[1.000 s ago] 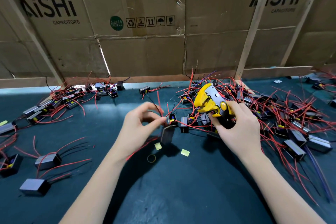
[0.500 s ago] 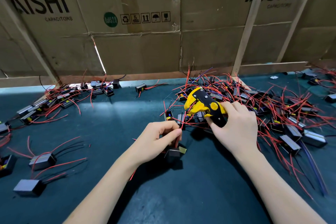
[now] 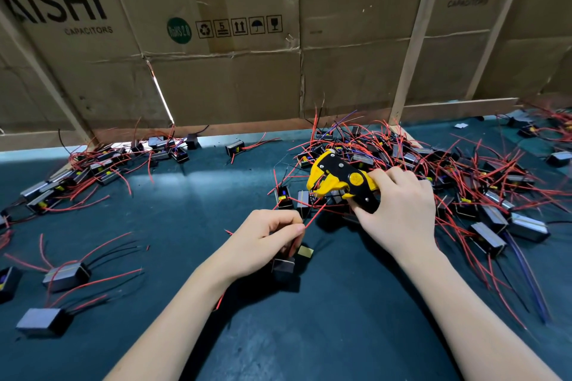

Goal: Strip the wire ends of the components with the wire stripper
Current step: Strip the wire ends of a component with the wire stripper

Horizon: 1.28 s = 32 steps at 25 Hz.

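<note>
Cardboard [image 3: 216,77] print: "AiSHi CAPACITORS" twice, "RoHS 2.0" once
Wire stripper [image 3: 339,178]: one, gripped by right hand [image 3: 399,210]
Left hand [image 3: 263,241]: pinching red wire [image 3: 315,215] of one component [image 3: 283,266]

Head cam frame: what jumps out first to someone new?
The yellow-and-black wire stripper in the right hand, held just above the table at centre, its nose pointing left toward a red wire that the left hand pinches. Behind and right of it sprawls a big tangle of red-wired components; a smaller heap lies at far left. Cardboard printed AiSHi CAPACITORS walls off the back.
</note>
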Each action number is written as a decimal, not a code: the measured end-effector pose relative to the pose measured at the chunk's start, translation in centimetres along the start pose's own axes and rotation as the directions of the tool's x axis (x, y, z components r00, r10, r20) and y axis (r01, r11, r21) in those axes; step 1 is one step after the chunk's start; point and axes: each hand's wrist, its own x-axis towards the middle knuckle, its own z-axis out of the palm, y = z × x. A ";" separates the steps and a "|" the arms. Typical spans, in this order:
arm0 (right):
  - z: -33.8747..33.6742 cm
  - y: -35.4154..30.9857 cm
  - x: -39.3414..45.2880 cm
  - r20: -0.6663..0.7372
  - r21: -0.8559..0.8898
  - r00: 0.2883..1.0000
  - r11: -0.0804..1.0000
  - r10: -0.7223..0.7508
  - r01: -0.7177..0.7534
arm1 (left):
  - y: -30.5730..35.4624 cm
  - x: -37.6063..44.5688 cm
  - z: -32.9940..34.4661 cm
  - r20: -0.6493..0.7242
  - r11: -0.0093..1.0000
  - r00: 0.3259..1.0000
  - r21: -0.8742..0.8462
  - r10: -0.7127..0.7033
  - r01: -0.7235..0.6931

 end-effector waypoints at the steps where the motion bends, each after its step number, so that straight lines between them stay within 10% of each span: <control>1: 0.0 0.1 0.0 0.000 -0.011 1.000 1.000 -0.011 0.011 | -0.1 0.0 0.0 -0.001 1.000 1.000 -0.012 -0.009 0.009; 32: -0.6 0.2 0.4 -0.043 0.012 0.997 0.998 -0.056 0.057 | -0.3 0.0 -0.3 -0.074 0.996 0.996 -0.067 -0.056 0.051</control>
